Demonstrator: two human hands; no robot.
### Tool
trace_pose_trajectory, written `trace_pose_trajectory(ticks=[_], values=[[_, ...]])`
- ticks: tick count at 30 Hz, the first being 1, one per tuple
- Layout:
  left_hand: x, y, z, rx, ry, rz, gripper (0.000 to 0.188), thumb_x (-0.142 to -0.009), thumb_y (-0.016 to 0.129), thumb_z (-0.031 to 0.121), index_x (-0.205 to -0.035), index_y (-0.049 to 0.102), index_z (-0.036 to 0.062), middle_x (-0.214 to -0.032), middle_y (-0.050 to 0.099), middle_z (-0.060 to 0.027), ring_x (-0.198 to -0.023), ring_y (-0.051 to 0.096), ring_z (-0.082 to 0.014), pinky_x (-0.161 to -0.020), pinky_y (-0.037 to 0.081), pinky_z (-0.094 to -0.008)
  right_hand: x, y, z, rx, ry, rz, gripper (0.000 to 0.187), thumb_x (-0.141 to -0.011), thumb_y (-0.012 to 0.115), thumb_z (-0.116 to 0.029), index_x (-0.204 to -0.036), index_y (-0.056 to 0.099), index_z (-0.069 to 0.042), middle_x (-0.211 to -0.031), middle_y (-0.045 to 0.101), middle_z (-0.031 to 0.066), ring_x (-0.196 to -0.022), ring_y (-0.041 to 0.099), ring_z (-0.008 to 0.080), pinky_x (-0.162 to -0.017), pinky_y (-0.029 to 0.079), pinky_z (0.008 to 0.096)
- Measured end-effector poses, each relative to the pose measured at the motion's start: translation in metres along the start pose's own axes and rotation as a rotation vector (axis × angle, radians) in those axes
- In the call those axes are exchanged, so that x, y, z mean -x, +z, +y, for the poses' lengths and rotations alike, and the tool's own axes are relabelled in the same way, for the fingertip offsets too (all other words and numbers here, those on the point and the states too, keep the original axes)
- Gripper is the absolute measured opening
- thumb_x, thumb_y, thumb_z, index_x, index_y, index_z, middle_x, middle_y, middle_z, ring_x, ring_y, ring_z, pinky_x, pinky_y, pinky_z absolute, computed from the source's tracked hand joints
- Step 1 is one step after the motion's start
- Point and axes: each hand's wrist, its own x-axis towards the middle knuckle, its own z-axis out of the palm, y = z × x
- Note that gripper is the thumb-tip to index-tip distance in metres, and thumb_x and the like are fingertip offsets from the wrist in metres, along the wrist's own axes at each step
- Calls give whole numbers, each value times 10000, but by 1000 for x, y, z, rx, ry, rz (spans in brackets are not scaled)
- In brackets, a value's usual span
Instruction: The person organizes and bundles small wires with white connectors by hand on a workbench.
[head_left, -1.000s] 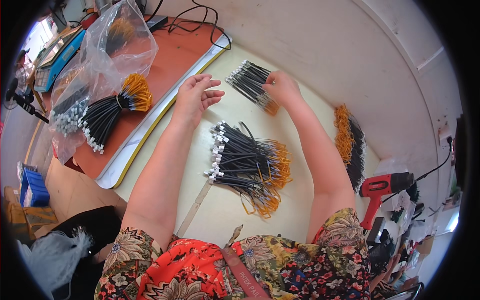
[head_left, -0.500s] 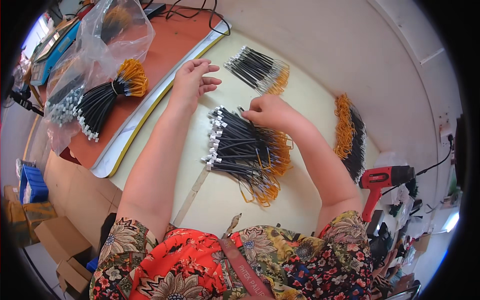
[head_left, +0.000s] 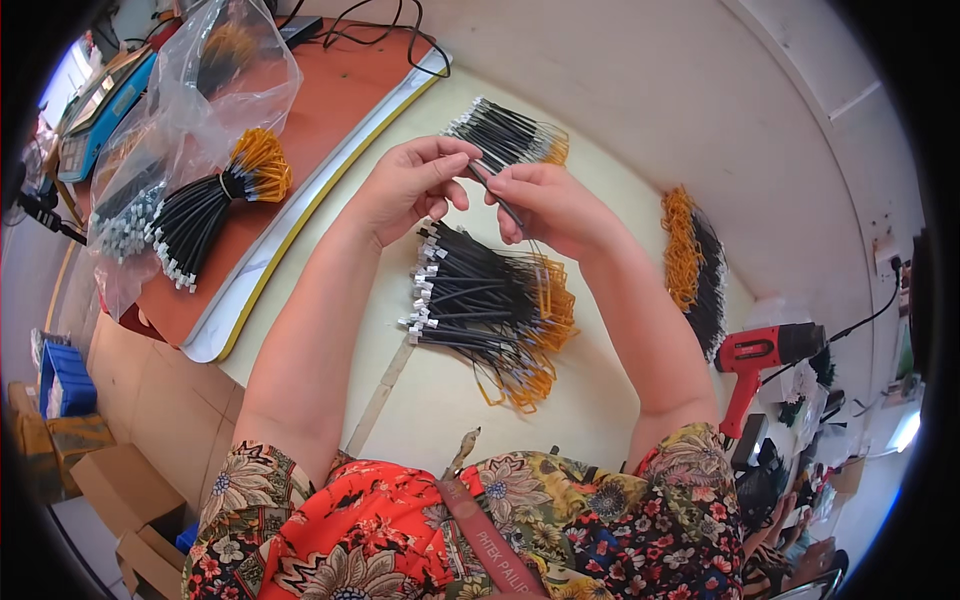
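Above the main pile, a short black wire lead (head_left: 511, 211) slants between my two hands. My right hand (head_left: 552, 205) is closed round it, and a thin wire trails below the fingers. At its upper end, the thumb and forefinger of my left hand (head_left: 412, 188) pinch together; the other fingers curl loosely. Just below my hands lies a large pile of similar leads (head_left: 480, 290), with white connectors on the left and orange loops on the right. Partly hidden behind my hands is a smaller row of leads (head_left: 505, 130).
Another row of leads (head_left: 697, 265) lies near the wall at right, beside a red heat gun (head_left: 755, 360). On the red-brown surface at left are a tied bundle of leads (head_left: 205, 215), a clear plastic bag (head_left: 245, 75) and a blue scale (head_left: 105, 120). Cardboard boxes (head_left: 125, 485) sit lower left.
My right hand has lifted a lead up from the main pile. My left hand has moved right and its spread fingers have closed at the lead's end.
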Motion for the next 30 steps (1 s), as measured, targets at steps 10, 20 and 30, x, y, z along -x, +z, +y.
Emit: trace_pose_trajectory(ticks=[10, 20, 30], values=[[-1, -10, 2, 78, 261, 331, 179, -899, 547, 159, -1026, 562, 34, -906, 630, -96, -706, 629, -113, -511, 456, -176, 5, 17, 8, 156, 12, 51, 261, -893, 560, -283, -985, 579, -38, -839, 631, 52, -665, 613, 114, -619, 488, 236], [-3, -7, 1, 64, 398, 374, 138, -893, 553, 129, -990, 566, 32, -883, 641, -114, -685, 630, -112, -514, 465, -181, 2, 23, 5, 356, -34, 117, 184, -895, 528, -150, -933, 608, 12, -745, 633, 60, -571, 599, 110, -532, 472, 220], [-3, -7, 2, 71, 381, 425, 119, -888, 567, 137, -963, 558, 45, -852, 647, -114, -678, 635, -115, -512, 474, -181, 11, 31, -6, 410, -50, 158, 283, -910, 491, -138, -1124, 518, 44, -846, 638, 89, -609, 628, 134, -580, 492, 237]])
